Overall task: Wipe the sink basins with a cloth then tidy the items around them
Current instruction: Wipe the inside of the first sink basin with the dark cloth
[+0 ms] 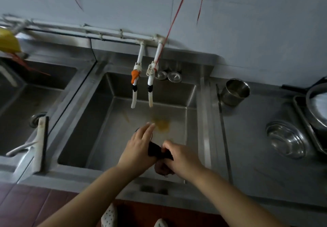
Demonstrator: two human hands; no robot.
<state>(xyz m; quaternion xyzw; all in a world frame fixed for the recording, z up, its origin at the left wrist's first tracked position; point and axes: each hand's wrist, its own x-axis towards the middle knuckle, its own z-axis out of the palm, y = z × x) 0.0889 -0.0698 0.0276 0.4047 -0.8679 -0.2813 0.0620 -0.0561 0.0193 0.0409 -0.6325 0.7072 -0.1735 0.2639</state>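
Fingers (150, 127) of the left hand (139, 145) stretch out straight over the middle sink basin (99, 120), their tips near an orange-brown stain (161, 124) on the basin floor. Beside it, the right hand (182, 157) curls its fingers around a dark cloth (157, 151), which bunches between the two hands just above the front part of the basin; the left palm touches the cloth's edge, though blur makes it hard to say whether that hand is holding it too.

Two white taps (142, 83) hang from wall pipes over the back of the basin, one with an orange handle, and a red string (177, 12) runs down the wall to the right one. Two round metal strainer plugs (169, 75) sit on the ledge behind the taps.

A second basin (21, 102) lies to the left, with a white-and-dark scraper-like tool (41, 143) propped on the divider between the two. A yellow object (8, 40) sits at the far left edge.

On the steel table (256, 156) to the right stand a metal cup (234, 92) and a shiny metal bowl (286, 139), well apart, with a pan (316, 106) resting on a tray at the right border.
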